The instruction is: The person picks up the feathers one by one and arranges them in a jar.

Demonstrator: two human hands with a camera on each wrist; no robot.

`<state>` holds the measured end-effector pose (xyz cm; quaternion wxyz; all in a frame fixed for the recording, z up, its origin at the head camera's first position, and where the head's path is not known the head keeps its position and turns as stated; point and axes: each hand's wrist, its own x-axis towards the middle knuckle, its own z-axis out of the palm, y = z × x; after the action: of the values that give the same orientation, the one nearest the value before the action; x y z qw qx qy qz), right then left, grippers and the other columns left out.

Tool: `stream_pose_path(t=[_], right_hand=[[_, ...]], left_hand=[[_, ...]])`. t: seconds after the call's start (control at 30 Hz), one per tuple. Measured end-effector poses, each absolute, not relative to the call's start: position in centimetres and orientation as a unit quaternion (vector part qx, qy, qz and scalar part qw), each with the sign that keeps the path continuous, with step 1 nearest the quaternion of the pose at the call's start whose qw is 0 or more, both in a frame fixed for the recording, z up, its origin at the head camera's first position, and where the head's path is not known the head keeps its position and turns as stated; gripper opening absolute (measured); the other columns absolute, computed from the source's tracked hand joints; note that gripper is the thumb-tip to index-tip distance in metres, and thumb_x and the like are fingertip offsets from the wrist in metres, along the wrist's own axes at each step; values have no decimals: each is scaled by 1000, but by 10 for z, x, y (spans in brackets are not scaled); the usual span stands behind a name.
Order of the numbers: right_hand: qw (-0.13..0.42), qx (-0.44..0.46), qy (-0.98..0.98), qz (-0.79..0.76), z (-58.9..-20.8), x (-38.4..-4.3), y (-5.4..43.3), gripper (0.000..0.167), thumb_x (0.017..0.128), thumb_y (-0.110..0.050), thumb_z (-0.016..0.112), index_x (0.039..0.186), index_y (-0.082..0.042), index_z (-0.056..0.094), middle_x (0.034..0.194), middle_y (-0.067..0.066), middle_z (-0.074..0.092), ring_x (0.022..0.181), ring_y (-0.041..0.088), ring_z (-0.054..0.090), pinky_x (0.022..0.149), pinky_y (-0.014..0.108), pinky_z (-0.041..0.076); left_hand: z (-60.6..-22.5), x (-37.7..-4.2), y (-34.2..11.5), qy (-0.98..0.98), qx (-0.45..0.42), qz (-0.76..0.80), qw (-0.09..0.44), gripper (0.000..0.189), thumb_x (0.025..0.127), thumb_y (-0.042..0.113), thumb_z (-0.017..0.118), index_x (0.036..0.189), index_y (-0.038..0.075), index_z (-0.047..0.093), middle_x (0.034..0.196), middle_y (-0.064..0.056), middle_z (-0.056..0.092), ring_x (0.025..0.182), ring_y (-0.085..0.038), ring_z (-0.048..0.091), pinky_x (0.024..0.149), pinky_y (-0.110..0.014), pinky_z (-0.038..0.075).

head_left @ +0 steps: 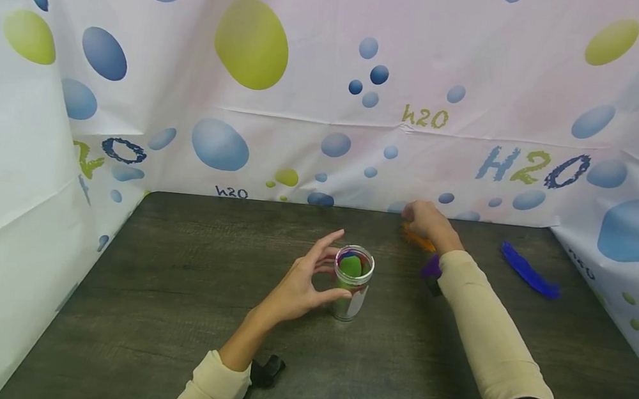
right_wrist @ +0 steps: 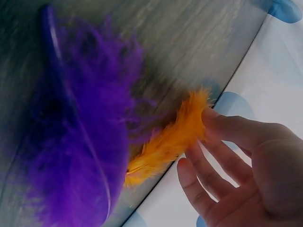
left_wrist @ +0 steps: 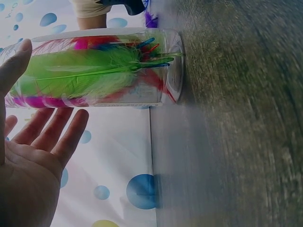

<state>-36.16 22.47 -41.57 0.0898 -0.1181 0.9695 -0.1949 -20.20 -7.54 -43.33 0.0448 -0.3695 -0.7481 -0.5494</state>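
A clear glass jar with a pale label stands upright on the dark table, packed with green, red, blue and pink feathers. My left hand spreads loosely around its left side, thumb across the front and nearly straight fingers beside the rim. At the table's back edge my right hand pinches the end of an orange feather between thumb and fingers. Close by lies a fluffy purple feather, partly covered by the right sleeve in the head view.
A long blue feather lies farther right on the wooden table. Behind the table and along its sides hangs a white curtain with blue and green drops.
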Motion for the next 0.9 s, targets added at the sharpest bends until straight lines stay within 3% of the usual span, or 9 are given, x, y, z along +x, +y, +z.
stream_pose_path(t=[0.2,0.47,0.9], right_hand=[[96,-108,972,-185,-419,-364,226,37,90,12,62,127,13,62,124,30,63,117,46,59,102,58,52],[109,-102,970,-192,-420,-362,226,42,91,12,61,133,14,57,130,35,59,109,45,64,91,52,59],[92,-113,967,-210,-421,-362,231,38,92,10,57,130,13,60,127,34,61,114,46,62,100,58,53]], left_hand=[[-433,-201,-75,-748,-367,-551,41,99,83,-3,85,162,4,26,134,-21,63,122,-33,65,106,-37,54],[-433,-200,-76,-749,-366,-551,40,98,83,-3,85,162,4,26,134,-21,63,123,-33,64,106,-37,54],[-433,-201,-75,-750,-362,-552,34,98,84,-2,85,162,5,26,135,-20,63,123,-32,64,107,-37,53]])
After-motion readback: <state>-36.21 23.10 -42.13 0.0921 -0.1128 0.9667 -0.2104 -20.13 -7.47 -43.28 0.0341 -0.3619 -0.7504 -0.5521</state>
